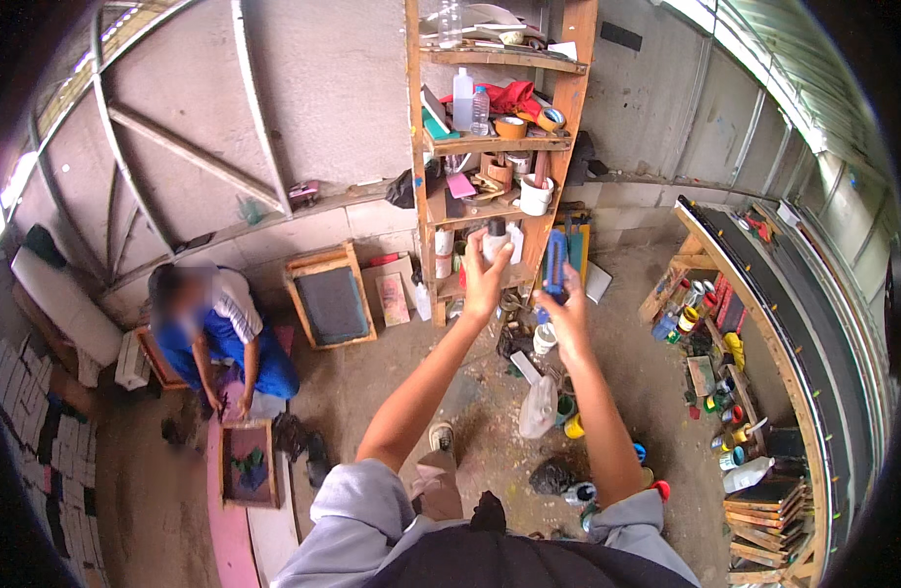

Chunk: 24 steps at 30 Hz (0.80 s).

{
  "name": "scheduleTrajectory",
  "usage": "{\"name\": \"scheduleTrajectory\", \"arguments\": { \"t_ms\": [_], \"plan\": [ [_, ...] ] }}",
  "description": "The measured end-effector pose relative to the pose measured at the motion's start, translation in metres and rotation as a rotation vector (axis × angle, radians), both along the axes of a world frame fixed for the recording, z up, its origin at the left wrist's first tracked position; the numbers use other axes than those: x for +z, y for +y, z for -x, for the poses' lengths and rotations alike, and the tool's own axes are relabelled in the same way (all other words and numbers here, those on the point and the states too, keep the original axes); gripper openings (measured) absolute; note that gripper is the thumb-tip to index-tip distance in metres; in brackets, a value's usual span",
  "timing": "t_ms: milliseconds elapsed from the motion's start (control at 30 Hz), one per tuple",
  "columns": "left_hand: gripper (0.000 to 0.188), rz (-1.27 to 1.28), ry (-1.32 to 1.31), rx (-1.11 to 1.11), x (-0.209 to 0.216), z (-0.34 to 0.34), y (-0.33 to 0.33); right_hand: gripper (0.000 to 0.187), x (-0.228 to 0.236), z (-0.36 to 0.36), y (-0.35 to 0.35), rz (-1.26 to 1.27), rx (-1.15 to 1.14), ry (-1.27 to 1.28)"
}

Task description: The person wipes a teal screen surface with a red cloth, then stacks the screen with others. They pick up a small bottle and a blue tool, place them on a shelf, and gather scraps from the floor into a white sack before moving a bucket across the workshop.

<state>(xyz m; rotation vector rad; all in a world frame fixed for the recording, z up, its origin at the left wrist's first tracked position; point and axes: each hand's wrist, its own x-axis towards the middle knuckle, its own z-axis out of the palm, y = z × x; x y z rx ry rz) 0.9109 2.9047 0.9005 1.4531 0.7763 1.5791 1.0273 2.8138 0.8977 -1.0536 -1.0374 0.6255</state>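
My left hand [483, 281] is raised in front of the wooden shelf, its fingers wrapped round a small whitish bottle [496, 242] with a dark cap. The bottle stands upright in the grip. Beside it, to the right, my right hand [565, 309] is closed on a long blue tool [555, 260]. The tool points upward and looks like a utility knife, though its exact kind is hard to make out. A gap separates the two hands.
Ahead stands a wooden shelf [500, 142] with bottles, tape rolls and tubs. A person [220, 333] crouches at the left near a framed screen [248, 463]. Paint containers and bags [539, 407] litter the floor; a long table [779, 323] lines the right.
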Motion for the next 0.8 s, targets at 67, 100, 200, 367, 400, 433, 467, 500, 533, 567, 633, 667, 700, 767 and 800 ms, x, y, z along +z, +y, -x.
{"name": "scheduleTrajectory", "arguments": {
  "t_ms": [67, 100, 200, 367, 400, 433, 467, 500, 533, 567, 633, 667, 700, 767, 800],
  "plan": [
    [0.041, -0.066, -0.219, -0.076, 0.012, -0.032, 0.052, 0.06, 0.011, -0.027, 0.049, 0.015, -0.073, -0.038],
    [0.04, -0.126, -0.21, -0.071, 0.01, -0.041, 0.088, 0.061, 0.016, -0.037, 0.078, 0.048, -0.055, -0.044],
    [0.038, -0.107, -0.154, -0.159, 0.017, -0.064, 0.175, 0.061, 0.02, -0.073, 0.164, 0.075, -0.102, -0.067],
    [0.038, -0.169, -0.149, -0.122, 0.049, -0.105, 0.305, 0.058, 0.023, -0.127, 0.299, 0.059, -0.132, -0.209],
    [0.038, -0.177, -0.115, -0.085, 0.055, -0.112, 0.328, 0.056, 0.023, -0.135, 0.325, 0.053, -0.147, -0.209],
    [0.039, -0.159, -0.066, -0.109, 0.056, -0.118, 0.359, 0.055, 0.021, -0.143, 0.351, 0.048, -0.16, -0.208],
    [0.039, -0.177, -0.022, -0.068, 0.064, -0.125, 0.379, 0.054, 0.021, -0.154, 0.376, 0.042, -0.18, -0.211],
    [0.039, -0.188, 0.019, -0.02, 0.076, -0.132, 0.389, 0.052, 0.019, -0.165, 0.399, 0.043, -0.191, -0.219],
    [0.038, -0.26, 0.04, 0.026, 0.072, -0.143, 0.415, 0.051, 0.019, -0.175, 0.426, 0.011, -0.24, -0.257],
    [0.036, -0.333, 0.062, 0.082, 0.072, -0.151, 0.438, 0.05, 0.023, -0.181, 0.454, -0.024, -0.28, -0.288],
    [0.036, -0.364, 0.133, 0.088, 0.073, -0.173, 0.471, 0.049, 0.018, -0.211, 0.511, 0.003, -0.309, -0.305],
    [0.035, -0.387, 0.177, 0.098, 0.075, -0.18, 0.495, 0.047, 0.021, -0.208, 0.533, -0.077, -0.382, -0.39],
    [0.036, -0.378, 0.193, 0.103, 0.071, -0.187, 0.513, 0.045, 0.023, -0.208, 0.553, -0.069, -0.357, -0.389],
    [0.043, -0.415, 0.419, 0.302, 0.068, -0.199, 0.544, 0.041, 0.035, -0.213, 0.593, -0.099, -0.396, -0.511],
    [0.044, -0.424, 0.466, 0.388, 0.066, -0.206, 0.555, 0.042, 0.047, -0.214, 0.605, -0.002, -0.325, -0.453]
  ]
}}
